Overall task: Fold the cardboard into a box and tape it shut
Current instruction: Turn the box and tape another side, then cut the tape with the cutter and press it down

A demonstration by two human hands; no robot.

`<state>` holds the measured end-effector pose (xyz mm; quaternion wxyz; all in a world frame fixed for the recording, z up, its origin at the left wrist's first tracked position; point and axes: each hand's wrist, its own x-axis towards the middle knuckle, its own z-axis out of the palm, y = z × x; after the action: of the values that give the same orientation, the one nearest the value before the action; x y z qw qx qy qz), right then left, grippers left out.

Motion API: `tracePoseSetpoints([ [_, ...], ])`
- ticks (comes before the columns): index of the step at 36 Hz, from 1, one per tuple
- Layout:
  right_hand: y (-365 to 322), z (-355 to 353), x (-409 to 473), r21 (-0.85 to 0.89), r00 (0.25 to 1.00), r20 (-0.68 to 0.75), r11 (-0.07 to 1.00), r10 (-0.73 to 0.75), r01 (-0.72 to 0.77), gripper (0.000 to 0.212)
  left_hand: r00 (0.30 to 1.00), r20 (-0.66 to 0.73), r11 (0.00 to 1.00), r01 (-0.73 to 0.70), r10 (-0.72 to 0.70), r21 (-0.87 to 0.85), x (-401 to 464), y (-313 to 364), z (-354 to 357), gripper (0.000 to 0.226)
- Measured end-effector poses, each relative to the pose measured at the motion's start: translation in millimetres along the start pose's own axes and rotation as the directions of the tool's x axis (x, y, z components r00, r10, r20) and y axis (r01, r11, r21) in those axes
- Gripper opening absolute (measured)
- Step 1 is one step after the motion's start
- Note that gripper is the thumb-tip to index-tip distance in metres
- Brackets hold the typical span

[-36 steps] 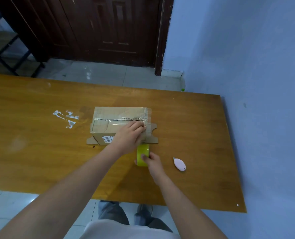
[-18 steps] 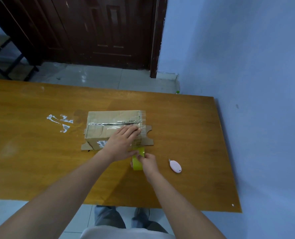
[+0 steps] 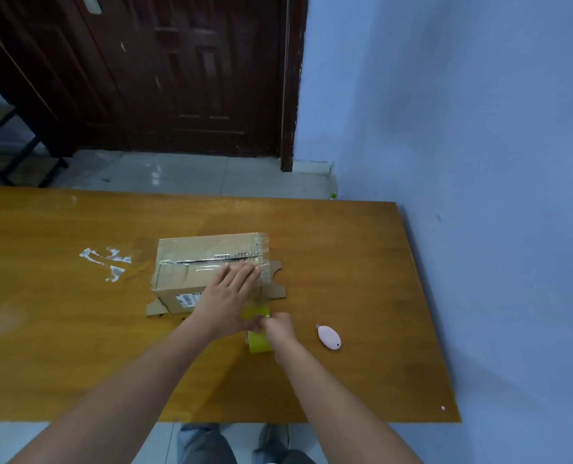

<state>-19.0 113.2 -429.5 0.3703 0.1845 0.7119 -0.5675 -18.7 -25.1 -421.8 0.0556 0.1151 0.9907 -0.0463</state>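
Left hand (image 3: 228, 296) lies open and flat on the box (image 3: 208, 269); right hand (image 3: 278, 326) grips the tape roll (image 3: 258, 329). A cutter (image 3: 328, 336) lies at its 3 o'clock.

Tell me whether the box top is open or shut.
Shut. The top flaps of the box lie flat, clear tape shines along their seam, and the left hand presses flat on it. Small end tabs stick out at the base.

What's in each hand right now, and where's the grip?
Right hand grips the tape roll on its rim. Left hand holds nothing, pressing flat on the box.
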Motion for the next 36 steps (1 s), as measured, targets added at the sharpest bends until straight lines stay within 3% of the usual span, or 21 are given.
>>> tracePoseSetpoints([
  [6,4.4,-4.9,7.1,0.041,0.999,0.031,0.999,-0.015,0.014,0.015,0.999,-0.003,0.999,0.032,-0.032,0.004,-0.2,4.0,-2.4,0.118],
  [11,8.2,-6.6,9.1,0.015,0.999,0.014,0.999,-0.034,0.034,0.038,0.998,0.033,0.998,0.053,-0.053,0.016,1.2,3.4,-2.4,0.120],
  [16,18.3,-13.5,11.6,-0.001,0.984,-0.140,0.994,-0.110,0.111,0.026,0.996,0.060,0.997,0.063,-0.065,0.047,1.3,2.7,-3.3,0.123],
  [20,30.6,-42.0,16.4,-0.217,0.880,-0.400,0.959,-0.257,0.181,0.017,0.996,0.064,0.997,0.061,-0.064,0.045,0.7,1.5,-4.5,0.124],
  [23,39.9,-68.0,20.2,-0.492,0.790,-0.501,0.867,-0.353,0.075,0.028,0.996,0.061,0.997,0.066,-0.068,0.039,0.0,1.1,-5.3,0.124],
  [26,52.4,-84.8,24.6,-0.657,0.832,-0.442,0.753,-0.335,-0.045,0.045,0.995,0.066,0.996,0.070,-0.073,0.049,-0.2,1.3,-6.4,0.124],
  [30,68.9,-89.5,26.9,-0.792,0.879,-0.337,0.607,-0.337,-0.071,0.037,0.995,0.070,0.996,0.071,-0.075,0.049,0.3,0.7,-6.6,0.124],
  [36,68.4,-90.5,27.4,-0.778,0.857,-0.347,0.627,-0.382,-0.036,0.031,0.994,0.081,0.997,0.072,-0.075,0.040,0.2,1.1,-7.3,0.125],
])
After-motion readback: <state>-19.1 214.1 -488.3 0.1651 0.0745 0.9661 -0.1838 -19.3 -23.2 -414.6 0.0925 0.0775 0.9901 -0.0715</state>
